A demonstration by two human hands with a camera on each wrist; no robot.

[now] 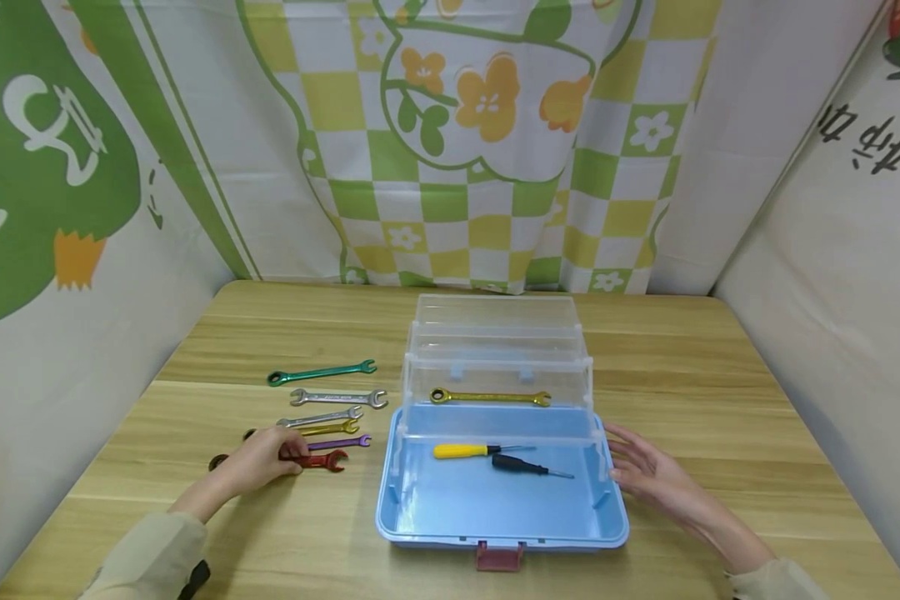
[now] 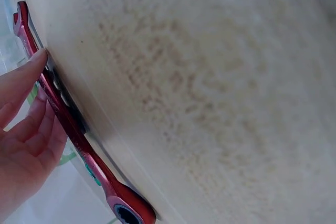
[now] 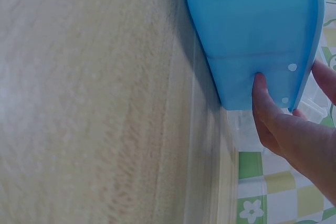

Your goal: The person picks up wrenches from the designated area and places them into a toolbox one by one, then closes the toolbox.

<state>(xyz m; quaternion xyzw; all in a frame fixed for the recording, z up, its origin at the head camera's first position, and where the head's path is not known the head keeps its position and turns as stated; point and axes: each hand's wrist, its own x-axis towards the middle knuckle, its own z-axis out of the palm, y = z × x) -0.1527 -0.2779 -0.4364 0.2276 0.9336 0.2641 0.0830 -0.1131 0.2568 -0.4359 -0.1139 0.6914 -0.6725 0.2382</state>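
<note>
My left hand (image 1: 260,460) pinches a red combination wrench (image 1: 326,461) at its middle, low over the wooden table. Its ratchet ring end shows in the left wrist view, where the fingers (image 2: 37,129) and thumb meet the shaft. Beyond it lie a purple wrench (image 1: 348,443), a gold wrench (image 1: 337,428), two silver wrenches (image 1: 337,398) and a green wrench (image 1: 322,373). My right hand (image 1: 656,475) rests against the right side of a blue toolbox (image 1: 450,517), its thumb (image 3: 261,90) touching the outer wall. Its fingers are mostly straight near the rim.
Clear tiered trays (image 1: 495,337) stand raised at the toolbox's back, with a gold wrench (image 1: 491,398) on the lowest one. A yellow screwdriver (image 1: 461,451) and a black screwdriver (image 1: 520,464) lie inside. A dark red latch (image 1: 499,557) hangs in front. Printed curtains (image 1: 465,208) enclose the table.
</note>
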